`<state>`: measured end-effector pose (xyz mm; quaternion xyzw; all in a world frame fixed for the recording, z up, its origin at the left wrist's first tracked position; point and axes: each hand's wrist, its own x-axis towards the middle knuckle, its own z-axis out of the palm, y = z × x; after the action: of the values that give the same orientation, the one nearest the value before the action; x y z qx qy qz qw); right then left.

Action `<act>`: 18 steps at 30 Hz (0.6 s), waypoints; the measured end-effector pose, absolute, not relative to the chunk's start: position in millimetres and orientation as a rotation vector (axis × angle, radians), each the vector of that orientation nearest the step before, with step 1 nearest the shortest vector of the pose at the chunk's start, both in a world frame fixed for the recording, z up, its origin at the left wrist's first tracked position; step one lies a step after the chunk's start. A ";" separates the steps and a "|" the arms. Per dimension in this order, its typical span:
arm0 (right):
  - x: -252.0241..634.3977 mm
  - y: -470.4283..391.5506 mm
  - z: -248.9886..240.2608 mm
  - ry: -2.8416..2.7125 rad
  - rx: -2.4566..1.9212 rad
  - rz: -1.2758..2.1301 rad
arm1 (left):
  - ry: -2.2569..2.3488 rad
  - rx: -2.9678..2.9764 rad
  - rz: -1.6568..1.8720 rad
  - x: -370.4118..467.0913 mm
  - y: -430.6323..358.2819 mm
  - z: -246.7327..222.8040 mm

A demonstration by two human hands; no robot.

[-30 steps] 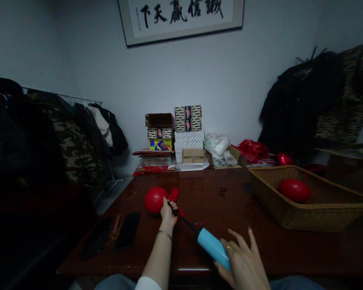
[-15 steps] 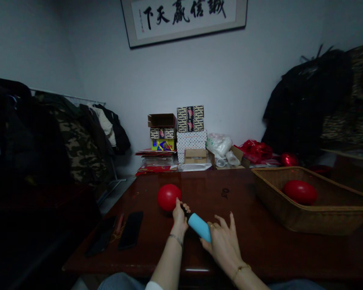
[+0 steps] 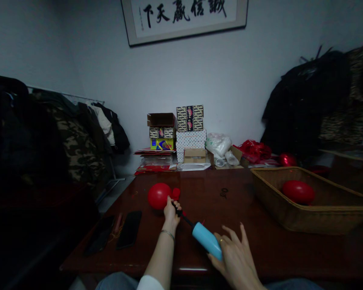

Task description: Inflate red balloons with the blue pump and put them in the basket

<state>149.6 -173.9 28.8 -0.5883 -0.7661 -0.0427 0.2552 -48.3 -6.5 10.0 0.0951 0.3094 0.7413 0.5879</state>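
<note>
A red, partly inflated balloon sits at the black nozzle end of a hand pump. My left hand is closed around that end, with the thumb against the balloon. The pump's light blue barrel slants down to the right, and a thin black shaft shows between it and my left hand. My right hand grips the barrel's near end, thumb below, with some fingers stretched out. Just beyond my left hand lies a small red item, perhaps a limp balloon.
At right on the brown table stands a wicker basket holding a red balloon. Two dark phones lie at left. A small black object lies farther back. Stacked boxes stand behind the table.
My right hand has pulled the blue barrel down and right, baring more of the black shaft. My left hand and the balloon have shifted slightly left, and the small red item now shows.
</note>
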 end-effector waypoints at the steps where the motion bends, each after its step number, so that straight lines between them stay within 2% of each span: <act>1: 153.9 -176.2 27.2 -2.076 -1.576 -0.120 | 0.721 0.225 1.729 -52.5 -6.0 12.8; 9: 172.0 -185.3 18.6 -2.036 -1.443 -0.192 | 0.713 0.212 1.739 -64.7 -4.9 28.4; 18: 157.5 -178.4 37.5 -2.098 -1.592 -0.157 | 0.683 0.208 1.715 -50.4 -9.7 18.2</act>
<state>157.5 -178.4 37.5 -0.5845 -0.7701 -0.0576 0.2491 -50.4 -9.7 18.2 0.0896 0.2944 0.7395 0.5987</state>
